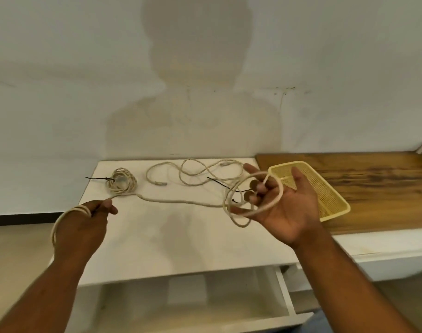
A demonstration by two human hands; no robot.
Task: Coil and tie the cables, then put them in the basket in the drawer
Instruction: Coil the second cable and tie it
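A cream braided cable (181, 201) stretches between the two hands, its long axis running roughly level from left to right just above the white cabinet top (137, 241). The left hand (84, 224) is closed on several finished loops that hang around its back and wrist. The right hand (284, 207) is palm up and half open, fingers spread, with one wide loop draped over the curled fingers and smaller turns dangling below.

Behind the cable, at the far left of the cabinet top, lies a coiled cable (121, 180) bound by a black zip tie (98, 179) whose tail points left. Right of that coil a loose cable (195, 174) sprawls in open curves, one plug end pointing right. Another black zip tie (225, 185) lies slantwise beneath the right hand's loop.

Right of the cabinet top, a yellow mesh basket (330, 200) sits on a dark wooden board (378, 188). Below the cabinet's front edge, a white drawer (193, 308) stands open. A plain pale wall (60, 92) behind carries the person's shadow.
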